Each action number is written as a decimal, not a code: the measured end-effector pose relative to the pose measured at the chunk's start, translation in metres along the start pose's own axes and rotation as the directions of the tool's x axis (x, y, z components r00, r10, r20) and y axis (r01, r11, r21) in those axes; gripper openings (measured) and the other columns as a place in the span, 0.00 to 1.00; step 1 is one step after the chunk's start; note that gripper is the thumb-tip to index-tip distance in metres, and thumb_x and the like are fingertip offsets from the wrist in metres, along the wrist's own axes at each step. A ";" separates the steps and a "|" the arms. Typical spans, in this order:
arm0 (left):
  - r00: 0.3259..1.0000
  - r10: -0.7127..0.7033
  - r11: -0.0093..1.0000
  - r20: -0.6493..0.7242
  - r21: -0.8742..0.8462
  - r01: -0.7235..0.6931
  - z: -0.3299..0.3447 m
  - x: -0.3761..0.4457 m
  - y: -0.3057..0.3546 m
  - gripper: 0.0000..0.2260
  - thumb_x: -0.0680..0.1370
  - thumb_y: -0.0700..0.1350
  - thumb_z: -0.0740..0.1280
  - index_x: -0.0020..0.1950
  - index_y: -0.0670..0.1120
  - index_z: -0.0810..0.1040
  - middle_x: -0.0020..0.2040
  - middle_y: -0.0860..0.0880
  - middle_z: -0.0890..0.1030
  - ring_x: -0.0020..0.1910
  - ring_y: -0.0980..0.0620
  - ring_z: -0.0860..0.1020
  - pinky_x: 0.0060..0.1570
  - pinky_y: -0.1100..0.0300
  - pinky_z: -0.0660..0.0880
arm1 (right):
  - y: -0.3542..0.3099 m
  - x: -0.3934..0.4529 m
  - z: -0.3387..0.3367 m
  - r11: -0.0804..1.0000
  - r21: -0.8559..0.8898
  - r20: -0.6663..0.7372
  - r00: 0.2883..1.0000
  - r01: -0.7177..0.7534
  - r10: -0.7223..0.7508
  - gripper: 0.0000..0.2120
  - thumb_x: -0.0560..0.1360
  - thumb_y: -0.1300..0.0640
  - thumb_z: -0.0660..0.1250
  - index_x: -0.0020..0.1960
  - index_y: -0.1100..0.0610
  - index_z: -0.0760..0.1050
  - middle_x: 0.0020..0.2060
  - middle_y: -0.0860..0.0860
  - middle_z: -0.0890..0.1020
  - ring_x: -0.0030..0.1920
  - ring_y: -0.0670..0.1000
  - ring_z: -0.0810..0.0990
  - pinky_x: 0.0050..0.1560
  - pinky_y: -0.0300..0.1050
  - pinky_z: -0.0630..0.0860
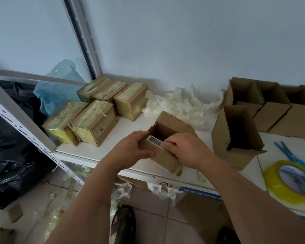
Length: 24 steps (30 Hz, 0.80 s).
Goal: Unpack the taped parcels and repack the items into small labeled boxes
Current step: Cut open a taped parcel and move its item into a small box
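From the head view, an opened parcel (167,138) is sitting near the front edge of the white shelf (88,152), just below the middle of the picture, its top flaps standing up. The left hand (130,148) is gripping the parcel's wall at 9 o'clock, thumb curled over the rim and fingers wrapping the outside. The right hand (183,148) is reaching in from 3 o'clock, its fingers curling down inside the opening onto a light item (154,140) lying within; whether they are pinching it I cannot tell.

Five taped parcels (95,120) are standing clustered at 10 o'clock of the open one, well apart from it. Crumpled white wrapping (180,104) is lying at 12 o'clock against the wall. Empty small boxes (236,131) are waiting open at 3 o'clock, more behind them at 2 o'clock. Blue scissors (289,154) and a yellow tape roll (292,180) are lying at 4 o'clock, touching. A black bag (12,164) is slumping at 8 o'clock beside the shelf frame.
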State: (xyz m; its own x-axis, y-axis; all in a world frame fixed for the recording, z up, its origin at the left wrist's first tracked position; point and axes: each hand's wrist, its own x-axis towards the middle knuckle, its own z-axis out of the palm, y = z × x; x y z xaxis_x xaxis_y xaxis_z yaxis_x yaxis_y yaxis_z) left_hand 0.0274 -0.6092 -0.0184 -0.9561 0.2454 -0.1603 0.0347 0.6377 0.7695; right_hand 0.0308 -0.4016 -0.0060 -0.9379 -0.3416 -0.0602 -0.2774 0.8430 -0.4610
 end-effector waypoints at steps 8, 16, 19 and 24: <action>1.000 -0.028 1.000 -0.001 0.011 0.028 0.000 0.006 0.001 0.34 0.72 0.47 0.77 0.75 0.53 0.67 0.63 0.59 0.69 0.53 0.54 0.74 0.49 0.62 0.71 | 0.007 0.020 -0.010 0.995 -0.092 0.166 0.985 -0.029 0.044 0.16 0.81 0.45 0.60 0.56 0.51 0.82 0.47 0.48 0.82 0.46 0.48 0.78 0.48 0.48 0.76; 1.000 -0.016 1.000 -0.026 0.018 0.017 0.002 0.005 0.004 0.32 0.73 0.47 0.76 0.75 0.53 0.67 0.61 0.60 0.70 0.45 0.58 0.74 0.45 0.64 0.71 | 0.007 0.027 -0.011 0.984 -0.143 0.094 0.989 -0.102 0.116 0.14 0.78 0.51 0.66 0.63 0.50 0.78 0.54 0.49 0.81 0.52 0.50 0.78 0.50 0.47 0.76; 0.999 -0.004 0.999 -0.040 0.051 0.006 0.001 0.004 0.007 0.31 0.73 0.46 0.75 0.74 0.52 0.68 0.60 0.58 0.71 0.45 0.57 0.75 0.39 0.65 0.72 | 0.007 0.023 -0.020 0.989 0.060 0.007 0.990 -0.138 0.138 0.13 0.75 0.48 0.70 0.59 0.49 0.78 0.50 0.47 0.80 0.45 0.47 0.78 0.45 0.45 0.77; 0.993 0.000 0.997 -0.117 0.079 0.009 -0.008 0.000 0.011 0.30 0.72 0.46 0.76 0.73 0.51 0.70 0.58 0.57 0.72 0.48 0.56 0.76 0.45 0.58 0.76 | 0.005 0.004 -0.034 0.959 0.244 -0.141 0.973 -0.143 0.181 0.13 0.74 0.48 0.71 0.58 0.47 0.78 0.48 0.45 0.80 0.45 0.43 0.79 0.41 0.38 0.75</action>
State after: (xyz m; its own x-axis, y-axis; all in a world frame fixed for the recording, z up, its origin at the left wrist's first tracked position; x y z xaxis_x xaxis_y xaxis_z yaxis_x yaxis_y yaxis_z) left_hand 0.0258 -0.6080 -0.0052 -0.9836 0.1580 -0.0865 0.0488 0.6957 0.7167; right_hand 0.0184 -0.3848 0.0214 -0.9924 -0.1217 -0.0170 -0.0815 0.7556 -0.6499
